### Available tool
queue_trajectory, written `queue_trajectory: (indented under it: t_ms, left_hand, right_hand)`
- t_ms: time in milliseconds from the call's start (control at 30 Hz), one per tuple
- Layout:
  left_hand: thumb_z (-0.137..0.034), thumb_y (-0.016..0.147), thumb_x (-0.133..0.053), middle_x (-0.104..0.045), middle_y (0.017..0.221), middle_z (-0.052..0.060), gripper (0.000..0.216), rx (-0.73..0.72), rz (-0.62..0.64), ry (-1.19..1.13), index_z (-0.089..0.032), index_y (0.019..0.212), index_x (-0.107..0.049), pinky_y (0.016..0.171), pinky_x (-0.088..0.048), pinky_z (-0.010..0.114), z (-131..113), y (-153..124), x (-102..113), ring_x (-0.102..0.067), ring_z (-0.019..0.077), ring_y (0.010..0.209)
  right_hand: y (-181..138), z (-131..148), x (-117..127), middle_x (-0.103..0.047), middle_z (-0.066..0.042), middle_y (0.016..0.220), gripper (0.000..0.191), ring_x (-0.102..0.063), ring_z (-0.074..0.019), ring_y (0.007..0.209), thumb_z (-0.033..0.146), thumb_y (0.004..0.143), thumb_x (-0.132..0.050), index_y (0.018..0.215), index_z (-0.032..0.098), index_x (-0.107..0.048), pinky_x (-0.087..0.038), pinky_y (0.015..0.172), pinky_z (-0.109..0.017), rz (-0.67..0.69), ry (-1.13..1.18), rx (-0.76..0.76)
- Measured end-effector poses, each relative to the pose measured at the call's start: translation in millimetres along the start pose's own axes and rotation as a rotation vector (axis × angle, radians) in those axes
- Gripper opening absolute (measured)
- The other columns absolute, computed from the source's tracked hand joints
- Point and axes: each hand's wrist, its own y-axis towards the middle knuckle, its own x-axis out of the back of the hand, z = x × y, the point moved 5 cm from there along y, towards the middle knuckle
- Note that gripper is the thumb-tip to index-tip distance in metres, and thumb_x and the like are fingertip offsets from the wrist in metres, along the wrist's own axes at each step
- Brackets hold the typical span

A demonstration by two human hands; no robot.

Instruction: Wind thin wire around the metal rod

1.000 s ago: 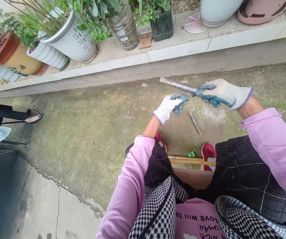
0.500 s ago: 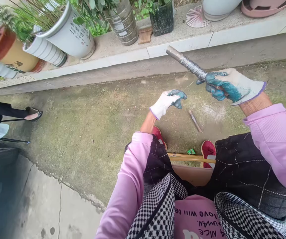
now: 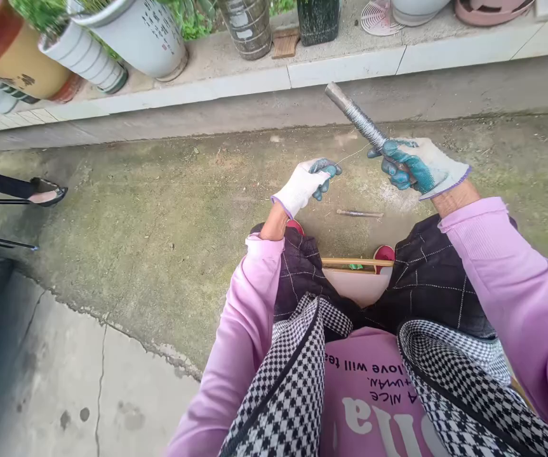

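Note:
My right hand [image 3: 414, 166], in a white glove with a teal coated palm, is wrapped round the lower end of a grey rod [image 3: 338, 95]. Tight turns of silvery wire [image 3: 365, 125] cover the rod's middle. The rod tilts up to the left, its bare end away from me. Lower and to the left, my left hand [image 3: 308, 184], gloved alike, has its fingers pinched together on a thin strand of wire [image 3: 354, 154] that runs towards the rod. A thin, short stick [image 3: 359, 213] shows below and between the hands, over the concrete floor [image 3: 197, 209].
A low tiled ledge [image 3: 235, 89] runs across the far side, bearing several plant pots, among them a white pot [image 3: 152, 44]. A person's foot in a black shoe [image 3: 49, 192] is at the left. My checked trousers and red shoes [image 3: 384, 254] are below my hands.
The short stick has turned from slanting to nearly level. The strand between my hands shows more clearly. The view has shifted; both hands keep their hold.

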Motion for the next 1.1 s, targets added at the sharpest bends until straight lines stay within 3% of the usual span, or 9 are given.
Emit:
queue_trajectory:
  t_ms: [100, 300, 433, 600, 700, 867, 967, 1100]
  left_hand:
    - [-0.017, 0.098, -0.079, -0.06, 0.064, -0.007, 0.003, -0.026, 0.008, -0.009, -0.015, 0.101, -0.079, 0.053, -0.044, 0.019, 2.8, -12.1, -6.9, -0.052, 0.0067, 0.053]
    - [-0.014, 0.101, -0.07, -0.057, 0.062, -0.006, 0.009, -0.083, 0.04, 0.012, -0.014, 0.101, -0.079, 0.052, -0.042, 0.019, -9.9, -36.1, -15.3, -0.051, 0.0074, 0.053]
    - [-0.02, 0.102, -0.077, -0.059, 0.067, -0.003, 0.011, -0.15, -0.013, 0.065, -0.014, 0.11, -0.081, 0.056, -0.043, 0.018, -48.4, -57.8, 1.4, -0.053, 0.0078, 0.059]
    - [-0.02, 0.112, -0.064, -0.054, 0.072, -0.002, 0.021, -0.249, -0.039, 0.149, -0.01, 0.12, -0.079, 0.069, -0.043, 0.015, -111.3, -87.5, 24.8, -0.061, 0.0066, 0.071]
    - [-0.021, 0.114, -0.062, -0.054, 0.075, -0.002, 0.023, -0.245, -0.037, 0.167, -0.008, 0.125, -0.077, 0.074, -0.045, 0.015, -126.5, -96.3, 24.2, -0.064, 0.0067, 0.075]
    - [-0.018, 0.111, -0.062, -0.053, 0.063, -0.004, 0.02, -0.219, 0.022, 0.133, -0.009, 0.113, -0.079, 0.059, -0.04, 0.015, -101.1, -82.1, 6.7, -0.047, 0.0047, 0.055]
    - [-0.017, 0.101, -0.069, -0.051, 0.056, -0.007, 0.009, -0.125, 0.082, 0.095, -0.015, 0.099, -0.077, 0.05, -0.035, 0.017, -71.2, -55.6, -1.2, -0.043, 0.0061, 0.047]
    - [-0.012, 0.097, -0.064, -0.047, 0.052, -0.01, 0.013, -0.065, 0.096, 0.039, -0.016, 0.095, -0.076, 0.046, -0.032, 0.017, -41.0, -6.6, -5.3, -0.039, 0.0071, 0.044]
  right_hand:
    - [-24.8, -2.1, -1.8, -0.049, 0.005, 0.065, 0.025, -0.033, -0.0128, 0.058, 0.04, 0.099, -0.087, 0.1, 0.022, -0.07, -0.023, 0.052, -0.031, -0.017, -0.019, 0.019]
    - [-51.6, 4.3, -4.5, -0.048, 0.006, 0.068, 0.047, -0.032, -0.0124, 0.061, 0.061, 0.089, -0.094, 0.1, 0.026, -0.065, -0.025, 0.054, -0.031, 0.016, -0.086, 0.056]
    - [-57.0, 12.6, -4.9, -0.043, 0.007, 0.067, 0.05, -0.031, -0.0131, 0.062, 0.067, 0.089, -0.093, 0.102, 0.026, -0.065, -0.024, 0.055, -0.032, 0.022, -0.094, 0.095]
    - [-61.7, 31.9, -9.2, -0.045, 0.006, 0.067, 0.051, -0.03, -0.0129, 0.059, 0.068, 0.093, -0.091, 0.109, 0.025, -0.07, -0.023, 0.052, -0.032, 0.063, -0.054, 0.219]
    - [-66.5, 44.3, -12.4, -0.046, 0.006, 0.067, 0.051, -0.033, -0.0126, 0.057, 0.069, 0.094, -0.092, 0.109, 0.025, -0.07, -0.024, 0.051, -0.032, 0.082, -0.053, 0.271]
    - [-63.7, 56.0, -11.4, -0.044, 0.007, 0.065, 0.055, -0.032, -0.0122, 0.055, 0.071, 0.089, -0.094, 0.105, 0.026, -0.069, -0.024, 0.049, -0.032, 0.05, -0.021, 0.284]
    - [-47.2, 57.4, -12.8, -0.046, 0.007, 0.065, 0.061, -0.034, -0.0114, 0.054, 0.075, 0.083, -0.098, 0.1, 0.027, -0.065, -0.026, 0.048, -0.031, 0.069, -0.051, 0.253]
    - [-7.3, 52.4, -14.9, -0.048, 0.008, 0.062, 0.066, -0.034, -0.0105, 0.051, 0.077, 0.076, -0.101, 0.1, 0.025, -0.068, -0.027, 0.043, -0.028, 0.15, -0.072, 0.221]
